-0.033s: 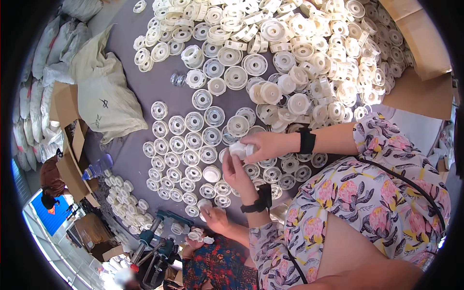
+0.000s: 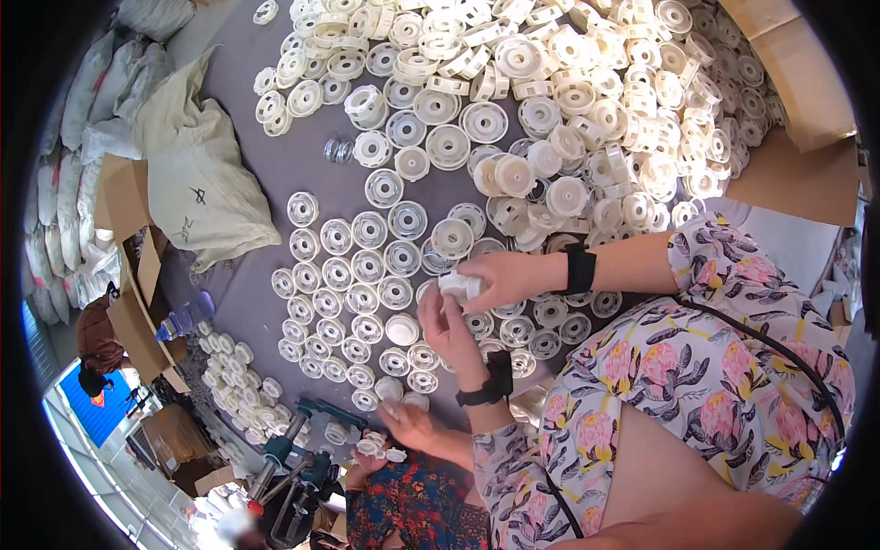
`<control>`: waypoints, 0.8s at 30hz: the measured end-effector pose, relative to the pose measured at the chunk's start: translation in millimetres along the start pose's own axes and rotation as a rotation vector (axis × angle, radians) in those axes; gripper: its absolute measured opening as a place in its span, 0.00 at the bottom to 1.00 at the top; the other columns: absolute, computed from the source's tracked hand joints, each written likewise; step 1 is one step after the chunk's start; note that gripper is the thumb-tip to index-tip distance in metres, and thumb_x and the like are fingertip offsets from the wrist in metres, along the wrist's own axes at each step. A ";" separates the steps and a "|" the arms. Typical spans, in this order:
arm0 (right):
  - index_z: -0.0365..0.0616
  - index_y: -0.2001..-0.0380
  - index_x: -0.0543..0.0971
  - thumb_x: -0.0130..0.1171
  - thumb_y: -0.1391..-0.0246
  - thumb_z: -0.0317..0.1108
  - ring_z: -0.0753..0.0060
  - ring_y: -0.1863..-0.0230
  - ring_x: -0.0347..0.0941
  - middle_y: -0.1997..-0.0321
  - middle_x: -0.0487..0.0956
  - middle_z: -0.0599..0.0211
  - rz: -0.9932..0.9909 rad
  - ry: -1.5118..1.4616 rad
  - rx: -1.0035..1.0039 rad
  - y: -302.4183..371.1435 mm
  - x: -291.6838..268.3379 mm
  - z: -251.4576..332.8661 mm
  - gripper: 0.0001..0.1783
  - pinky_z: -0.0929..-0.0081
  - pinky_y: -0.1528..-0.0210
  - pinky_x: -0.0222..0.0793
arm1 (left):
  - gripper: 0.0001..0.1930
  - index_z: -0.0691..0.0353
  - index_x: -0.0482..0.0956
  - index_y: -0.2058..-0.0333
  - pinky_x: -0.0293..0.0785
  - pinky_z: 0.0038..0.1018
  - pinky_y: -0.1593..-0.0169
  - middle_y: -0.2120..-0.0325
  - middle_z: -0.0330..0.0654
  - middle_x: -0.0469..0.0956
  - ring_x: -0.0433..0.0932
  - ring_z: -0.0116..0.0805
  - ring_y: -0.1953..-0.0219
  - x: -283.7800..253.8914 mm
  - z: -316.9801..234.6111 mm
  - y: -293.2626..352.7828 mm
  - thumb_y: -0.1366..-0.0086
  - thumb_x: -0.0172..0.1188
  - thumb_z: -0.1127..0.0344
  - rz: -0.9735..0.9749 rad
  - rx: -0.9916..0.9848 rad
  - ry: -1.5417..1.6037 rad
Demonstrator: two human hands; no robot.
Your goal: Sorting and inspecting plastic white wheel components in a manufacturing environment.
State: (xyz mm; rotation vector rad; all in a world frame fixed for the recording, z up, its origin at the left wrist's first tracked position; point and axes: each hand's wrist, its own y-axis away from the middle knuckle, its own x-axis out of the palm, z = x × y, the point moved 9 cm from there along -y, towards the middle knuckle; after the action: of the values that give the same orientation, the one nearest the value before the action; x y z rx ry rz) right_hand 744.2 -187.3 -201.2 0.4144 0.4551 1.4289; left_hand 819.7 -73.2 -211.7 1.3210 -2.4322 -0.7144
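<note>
The right hand's (image 2: 509, 278) grip is clamped on a white part (image 2: 459, 286), held above the surface (image 2: 243, 291). The left hand (image 2: 447, 335) meets it from 7 o'clock; whether that grip is closed on it, I cannot tell. From the part, ringed discs (image 2: 336, 274) stand in rows at 9 o'clock, a heap (image 2: 587, 99) at 1, springs (image 2: 337, 149) at 11, and a co-worker's hand (image 2: 412, 427) near 7.

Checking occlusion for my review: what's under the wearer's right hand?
White round pieces lie on the grey table around the right hand, which holds a white part; whatever lies directly beneath is hidden.
</note>
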 end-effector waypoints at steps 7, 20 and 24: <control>0.33 0.61 0.70 0.61 0.61 0.46 0.56 0.64 0.74 0.68 0.77 0.52 -0.008 -0.137 -0.203 -10.2 15.2 17.8 0.29 0.65 0.63 0.69 | 0.21 0.71 0.66 0.49 0.73 0.24 0.58 0.60 0.49 0.75 0.76 0.31 0.60 -21.3 -13.7 -6.7 0.43 0.55 0.78 0.025 0.054 -0.149; 0.33 0.47 0.64 0.60 0.59 0.47 0.59 0.61 0.74 0.55 0.73 0.49 0.027 -0.128 -0.076 -34.3 28.1 -6.7 0.39 0.69 0.59 0.69 | 0.17 0.66 0.75 0.56 0.69 0.32 0.55 0.59 0.49 0.73 0.73 0.41 0.58 -52.3 -37.1 -51.0 0.46 0.60 0.70 -0.162 0.527 -1.106; 0.38 0.47 0.64 0.59 0.54 0.48 0.65 0.62 0.74 0.55 0.73 0.54 0.018 -0.263 0.050 -42.4 20.6 -25.1 0.36 0.72 0.62 0.70 | 0.17 0.65 0.76 0.58 0.67 0.35 0.53 0.58 0.51 0.70 0.70 0.46 0.57 -54.8 -27.7 -61.2 0.47 0.61 0.65 -0.112 0.343 -1.116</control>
State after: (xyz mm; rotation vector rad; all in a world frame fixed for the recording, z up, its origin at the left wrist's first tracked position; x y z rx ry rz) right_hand 768.2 -171.0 -246.0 0.6392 0.2748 1.3597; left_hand 905.2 -63.1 -222.6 1.3955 -3.4715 -1.3951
